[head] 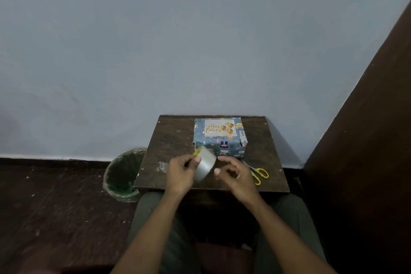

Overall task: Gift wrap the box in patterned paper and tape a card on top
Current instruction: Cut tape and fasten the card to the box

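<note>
The left hand (181,172) grips a clear roll of packing tape (205,163) above the dark wooden bench (173,140); the right hand (235,173), fingers loosely curled (holding nothing visible), hovers just beside it.

1. A plain room in a home — a bare pale-blue wall (200,40) meets a dark floor (55,207).
2. A small scuffed wooden tabletop (173,140) stands against the wall.
3. A lined waste bin (122,176) sits on the floor just beside the tabletop's left edge.

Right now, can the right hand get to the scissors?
Probably yes. The right hand holds nothing, and the scissors lie on the table just beside it, partly hidden behind it, with nothing between. The left hand holds the tape roll.
</note>
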